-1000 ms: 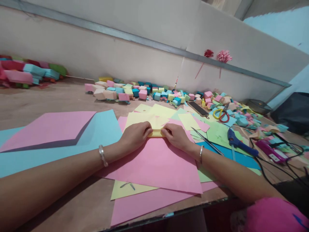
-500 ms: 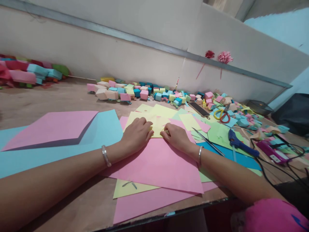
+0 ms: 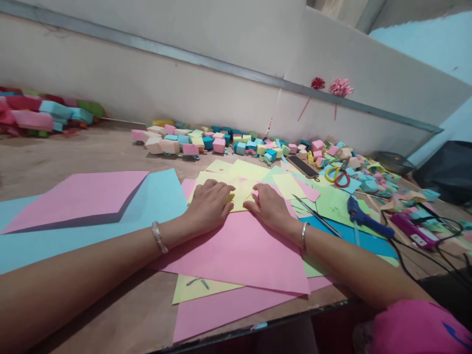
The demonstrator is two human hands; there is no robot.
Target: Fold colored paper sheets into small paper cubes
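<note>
Hands rest close together on the desk [image 3: 73,152], a narrow gap between them. The left hand [image 3: 210,204] and the right hand [image 3: 271,209] both lie flat with fingers stretched, pressing on a small yellow paper [image 3: 241,194] and gripping nothing. The yellow paper lies at the far edge of a large pink sheet [image 3: 239,250], near the desk's middle. A light blue sheet [image 3: 162,196] lies to the left. A blue glue gun [image 3: 363,219] and scissors [image 3: 337,176] lie to the right, and a row of paper cubes [image 3: 217,142] runs along the wall.
</note>
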